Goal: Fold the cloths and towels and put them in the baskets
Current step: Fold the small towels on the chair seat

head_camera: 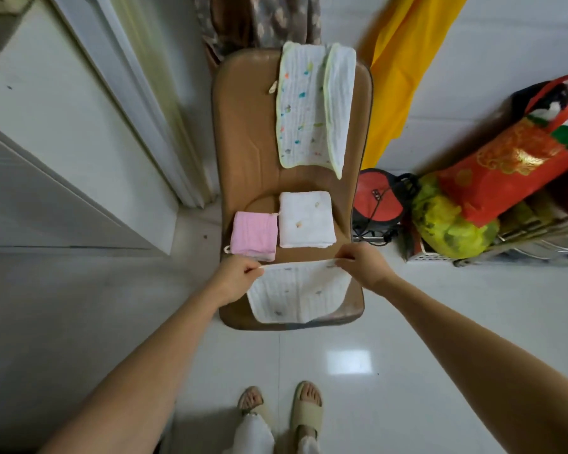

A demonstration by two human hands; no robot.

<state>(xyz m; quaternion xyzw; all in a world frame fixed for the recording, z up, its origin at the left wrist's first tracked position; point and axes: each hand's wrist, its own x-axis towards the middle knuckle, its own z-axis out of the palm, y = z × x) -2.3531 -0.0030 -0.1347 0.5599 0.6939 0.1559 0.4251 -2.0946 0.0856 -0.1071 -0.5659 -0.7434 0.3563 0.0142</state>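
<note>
A white cloth (297, 291) with small printed marks lies spread over the front edge of a brown chair (243, 126), its near side drooping a little past the seat. The left hand (235, 278) pinches its far left corner and the right hand (363, 265) pinches its far right corner, so the far edge is held taut between them, lifted just off the seat. This looks like the start of a fold: the cloth is still a single open layer.

Just behind it on the seat rest two finished pieces, a folded pink cloth (254, 235) and, touching its right side, a folded white towel (305, 219). A larger spotted towel (312, 103) with a green hem hangs over the chair's back, not yet folded.

The next move likely calls for carrying both pinched corners toward the near edge together, keeping them level so the halves meet squarely. No basket is visible, so where the folded pieces go cannot be told.
</note>
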